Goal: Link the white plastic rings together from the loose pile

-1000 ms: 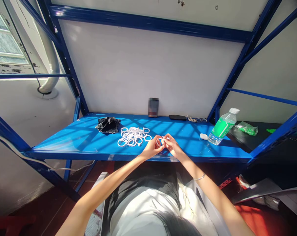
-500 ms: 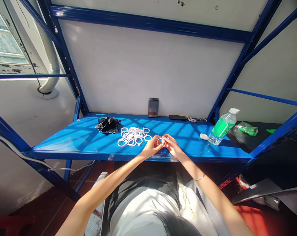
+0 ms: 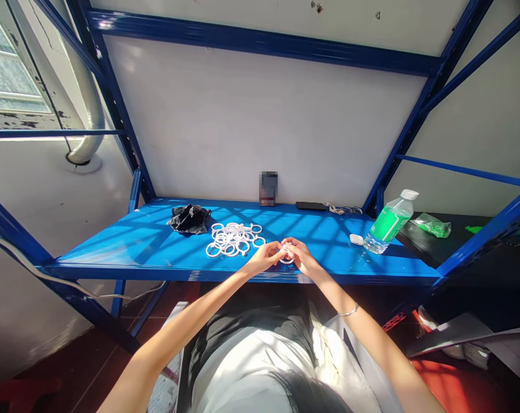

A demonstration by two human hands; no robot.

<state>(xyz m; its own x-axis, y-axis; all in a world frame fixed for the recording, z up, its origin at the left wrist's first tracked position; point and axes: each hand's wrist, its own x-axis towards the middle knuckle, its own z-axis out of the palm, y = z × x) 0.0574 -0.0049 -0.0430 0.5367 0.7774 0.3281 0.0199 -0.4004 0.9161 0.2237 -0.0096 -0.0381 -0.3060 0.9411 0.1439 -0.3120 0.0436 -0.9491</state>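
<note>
My left hand [image 3: 265, 257] and my right hand [image 3: 300, 255] meet over the front edge of the blue shelf [image 3: 126, 244]. Both pinch a white plastic ring [image 3: 286, 254] between their fingertips, fingers curled around it. Just left of my hands lies a pile of several white rings [image 3: 233, 238] on the shelf. A crumpled black bag [image 3: 190, 218] sits behind that pile.
A green-labelled water bottle [image 3: 388, 222] leans at the right end, with a small white case [image 3: 356, 239] beside it. A dark phone [image 3: 310, 205], a cable and a small upright box [image 3: 268, 188] stand along the back wall. Blue rack posts flank both sides.
My hands have closed tighter together around the ring and dropped slightly; the ring now hangs lower between my fingers. Nothing else has moved.
</note>
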